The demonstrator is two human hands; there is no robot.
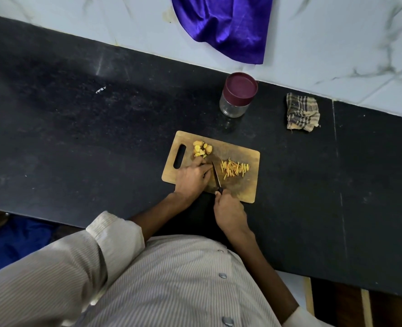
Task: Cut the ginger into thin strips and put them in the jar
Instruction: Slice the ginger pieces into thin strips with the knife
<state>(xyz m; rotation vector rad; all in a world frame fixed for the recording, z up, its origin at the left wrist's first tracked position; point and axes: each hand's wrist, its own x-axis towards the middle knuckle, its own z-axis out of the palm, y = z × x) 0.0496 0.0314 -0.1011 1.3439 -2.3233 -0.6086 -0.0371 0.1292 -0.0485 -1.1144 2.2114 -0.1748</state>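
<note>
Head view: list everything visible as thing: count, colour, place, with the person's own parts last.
cutting board: one, wooden, on the black counter
ginger strips: one pile, yellow-orange, board's right part
ginger chunks: several, yellow, board's far left, near the handle slot
knife: one, dark, over the board
jar: one, clear with maroon lid on, behind the board
checked cloth: one, brown-beige, right of the jar
purple cloth: one, top, against the marble wall
left hand: on the board beside the blade
right hand: grips the knife handle
</note>
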